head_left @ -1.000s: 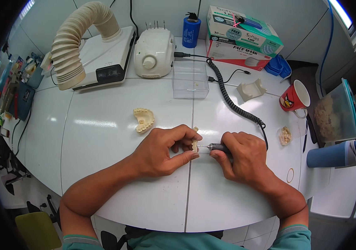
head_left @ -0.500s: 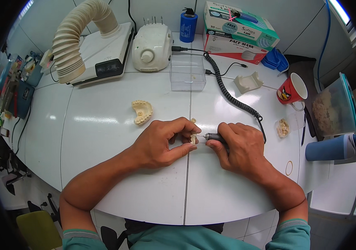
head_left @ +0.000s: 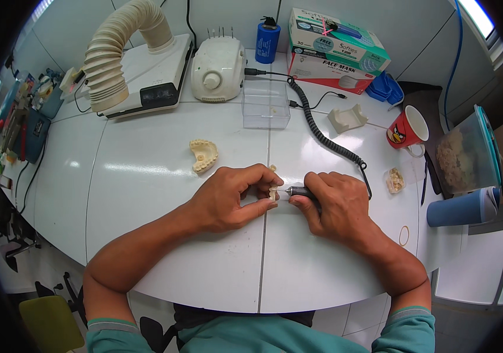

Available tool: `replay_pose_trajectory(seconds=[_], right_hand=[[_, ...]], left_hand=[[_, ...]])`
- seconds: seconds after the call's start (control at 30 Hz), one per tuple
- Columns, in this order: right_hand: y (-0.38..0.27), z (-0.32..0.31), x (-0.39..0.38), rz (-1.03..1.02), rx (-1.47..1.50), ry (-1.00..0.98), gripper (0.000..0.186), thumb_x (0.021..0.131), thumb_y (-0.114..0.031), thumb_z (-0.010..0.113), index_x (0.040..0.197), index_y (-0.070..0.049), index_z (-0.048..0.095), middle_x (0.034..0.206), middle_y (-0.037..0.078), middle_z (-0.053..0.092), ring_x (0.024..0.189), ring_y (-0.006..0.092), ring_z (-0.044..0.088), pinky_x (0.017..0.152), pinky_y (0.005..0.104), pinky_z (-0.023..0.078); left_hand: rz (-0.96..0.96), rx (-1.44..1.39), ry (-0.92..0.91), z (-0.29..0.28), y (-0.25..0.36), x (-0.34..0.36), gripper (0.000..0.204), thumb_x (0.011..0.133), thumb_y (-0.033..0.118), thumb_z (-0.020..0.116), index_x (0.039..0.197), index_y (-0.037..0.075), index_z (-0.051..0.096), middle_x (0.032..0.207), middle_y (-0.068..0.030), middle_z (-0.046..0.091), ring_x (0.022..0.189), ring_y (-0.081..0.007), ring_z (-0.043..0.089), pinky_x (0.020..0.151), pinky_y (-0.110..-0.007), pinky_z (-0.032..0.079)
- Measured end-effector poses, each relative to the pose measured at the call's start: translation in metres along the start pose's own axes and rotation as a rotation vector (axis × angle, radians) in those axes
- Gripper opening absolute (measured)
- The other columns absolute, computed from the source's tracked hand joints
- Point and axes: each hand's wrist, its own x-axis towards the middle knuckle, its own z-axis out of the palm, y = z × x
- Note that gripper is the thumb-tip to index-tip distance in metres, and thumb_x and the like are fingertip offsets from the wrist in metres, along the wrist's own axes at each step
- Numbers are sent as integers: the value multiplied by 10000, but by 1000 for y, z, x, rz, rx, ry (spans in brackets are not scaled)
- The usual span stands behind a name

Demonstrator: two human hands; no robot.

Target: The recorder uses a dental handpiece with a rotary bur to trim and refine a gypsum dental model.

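Between the thumb and fingers of my left hand (head_left: 232, 197) I pinch a small cream dental piece (head_left: 273, 193), shaped like a few joined teeth. My right hand (head_left: 339, 203) grips a dark rotary handpiece (head_left: 302, 192) like a pen. Its thin bur points left and meets the dental piece, or nearly so; the exact contact is too small to tell. A small cream piece (head_left: 272, 167) lies on the table just beyond my left fingers. Farther left rests a cream dental arch model (head_left: 203, 156). The handpiece's coiled black cord (head_left: 325, 139) runs back across the table.
Behind stand a dust extractor with a ribbed hose (head_left: 105, 70), a white drill control unit (head_left: 218, 70), a clear plastic box (head_left: 265, 112) and stacked mask boxes (head_left: 335, 56). At right are a red mug (head_left: 404, 130), a small tub of pieces (head_left: 394, 180) and a blue tumbler (head_left: 462, 209).
The camera view has shifted slightly. Both hands keep nearly the same pose, still holding the dental piece and the handpiece.
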Motion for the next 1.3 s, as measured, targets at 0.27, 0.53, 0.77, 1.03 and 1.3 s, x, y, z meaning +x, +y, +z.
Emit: replay_pose_trajectory(seconds=[0.27, 0.53, 0.77, 1.03, 1.3], right_hand=[[-1, 0, 0, 7, -6, 8, 394, 997, -427, 780, 862, -90, 626, 674, 70, 624, 612, 282, 641, 567, 418, 477], [-1, 0, 0, 4, -11, 12, 394, 990, -424, 787, 858, -89, 626, 674, 67, 622, 612, 279, 640, 562, 414, 471], [-1, -1, 1, -6, -11, 1, 392, 988, -426, 787, 856, -93, 628, 675, 65, 622, 613, 278, 640, 566, 415, 470], [-3, -3, 2, -18, -15, -16, 385, 991, -426, 780, 860, -96, 631, 678, 65, 627, 615, 280, 641, 575, 418, 474], [-1, -3, 1, -10, -12, -25, 378, 993, -413, 779, 862, -91, 632, 681, 70, 630, 621, 285, 644, 575, 421, 475]], left_hand=[[-33, -41, 0, 0, 0, 0, 332, 959, 154, 809, 1238, 11, 702, 923, -103, 769, 839, -195, 746, 767, -329, 572], [-46, -25, -5, -1, 2, 0, 329, 954, 146, 817, 1228, 6, 701, 914, -96, 766, 834, -189, 738, 768, -321, 572], [-55, -35, -12, -2, 4, 0, 314, 964, 139, 803, 1229, 4, 701, 923, -101, 762, 846, -187, 739, 789, -324, 578], [-48, -46, -5, -2, 2, -2, 307, 968, 139, 798, 1225, 0, 701, 929, -105, 765, 855, -189, 745, 798, -324, 584], [-54, -45, -10, -2, 4, 0, 311, 967, 134, 800, 1229, -3, 702, 935, -105, 767, 865, -189, 749, 814, -323, 591]])
